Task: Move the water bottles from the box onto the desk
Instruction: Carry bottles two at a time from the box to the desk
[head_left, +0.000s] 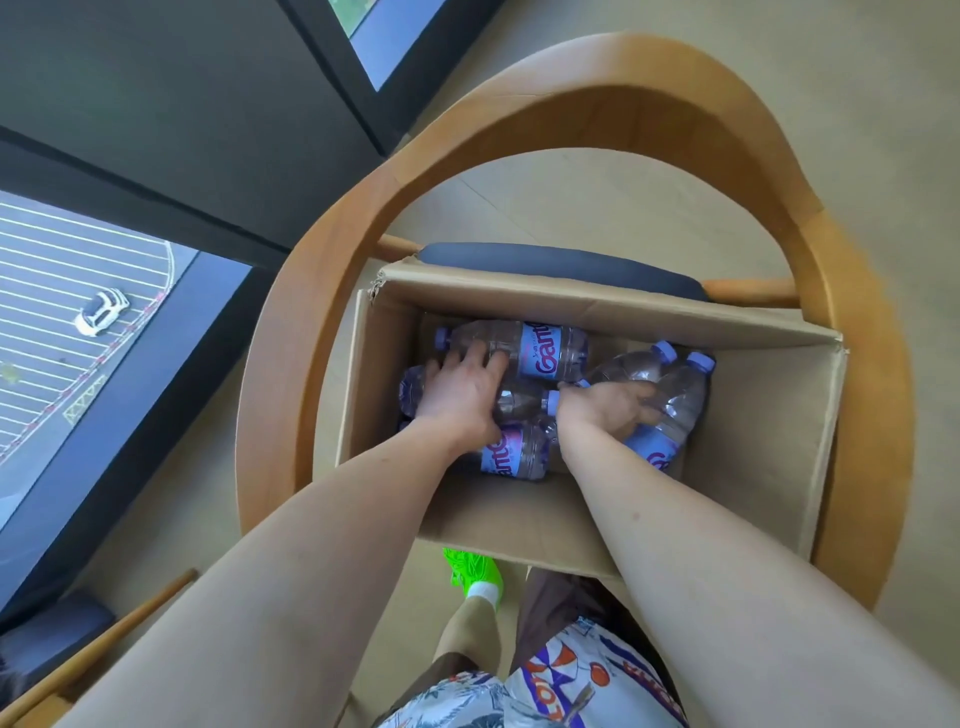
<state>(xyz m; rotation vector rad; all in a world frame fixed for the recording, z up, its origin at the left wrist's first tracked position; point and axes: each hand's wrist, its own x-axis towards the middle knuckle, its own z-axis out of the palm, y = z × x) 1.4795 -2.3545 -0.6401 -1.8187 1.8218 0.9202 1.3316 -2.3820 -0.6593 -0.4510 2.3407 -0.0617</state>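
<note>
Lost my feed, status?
Left hand on bottles, grip unclear. Right hand grips one. All in box. Nothing blocking.

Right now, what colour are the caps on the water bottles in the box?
Light purple, clearest in the head view on the caps of the bottles by the right hand.

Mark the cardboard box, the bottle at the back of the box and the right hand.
cardboard box (769, 415): head view, bare inner right wall.
back bottle (550, 351): head view, blue label.
right hand (605, 408): head view, back of hand.

Wooden chair (810, 171), green shoe (470, 571), window (88, 332) over parked car (101, 312)
</note>
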